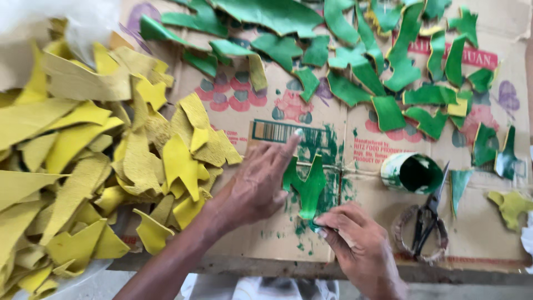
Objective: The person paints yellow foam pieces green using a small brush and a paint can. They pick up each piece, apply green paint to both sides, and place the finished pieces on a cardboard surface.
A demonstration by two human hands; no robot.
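Note:
My left hand (261, 180) lies flat with fingers spread on a green painted cut-out piece (307, 189), pressing its left side onto the flattened cardboard box (333, 139). At the piece's lower tip my right hand (355, 239) pinches it between thumb and fingers. The piece is shaped like a forked leaf and sits on a green paint smear. A heap of yellow cut-out pieces (83, 161) lies just left of my left hand.
Many green painted pieces (383, 61) lie spread across the far part of the cardboard. A small tin with green paint (412, 173) lies on its side right of the hands, with scissors (430, 219) beside it. A yellow-green piece (511, 205) lies at the right edge.

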